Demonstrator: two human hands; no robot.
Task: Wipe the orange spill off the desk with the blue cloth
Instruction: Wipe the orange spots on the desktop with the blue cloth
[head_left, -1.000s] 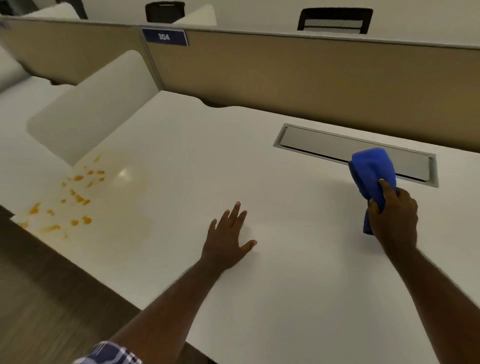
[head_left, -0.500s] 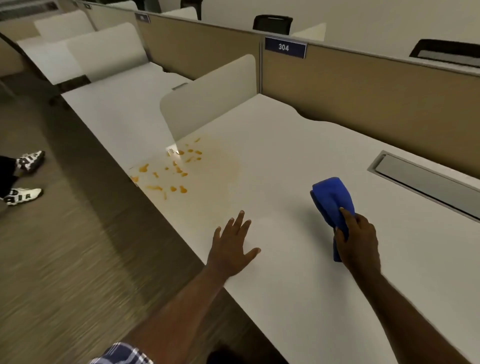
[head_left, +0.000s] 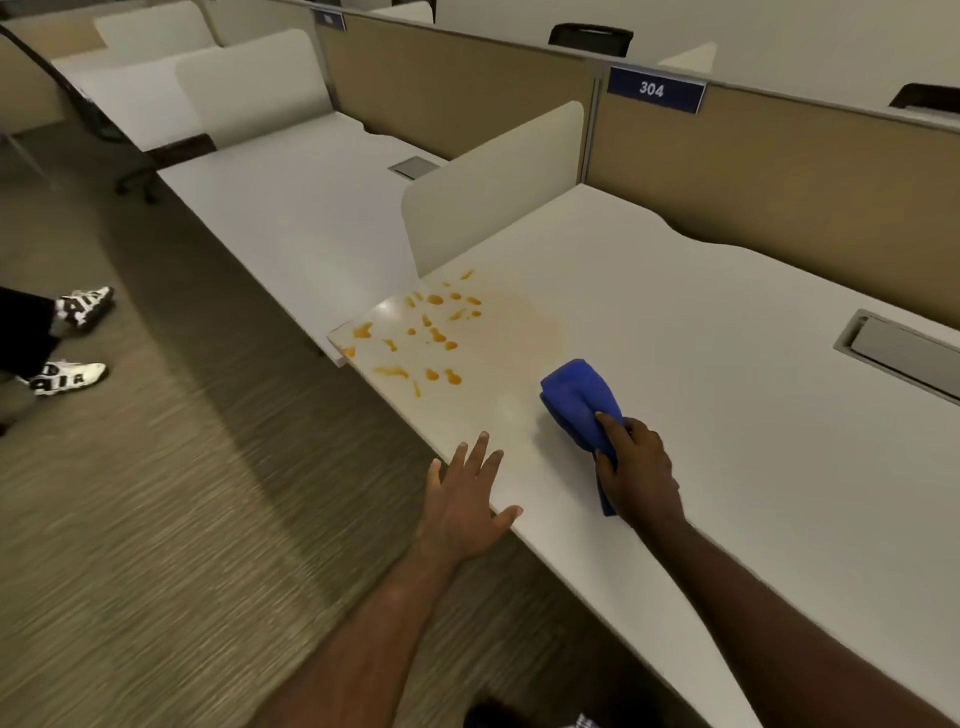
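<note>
Orange drops and a faint orange smear, the orange spill (head_left: 431, 338), cover the left front corner of the white desk (head_left: 701, 322). My right hand (head_left: 636, 473) grips a bunched blue cloth (head_left: 579, 402), which rests on the desk just right of the spill and apart from it. My left hand (head_left: 465, 499) lies flat with fingers spread at the desk's front edge, holding nothing.
A cream divider panel (head_left: 493, 182) stands at the desk's left side behind the spill. A tan partition (head_left: 779, 171) with a "304" sign runs along the back. A metal cable flap (head_left: 904, 353) sits at the right. Another person's shoes (head_left: 72, 338) are on the carpet at left.
My right hand has carried the blue cloth leftward across the desk, close to the spill. My left hand has shifted to the front edge. The view has swung left.
</note>
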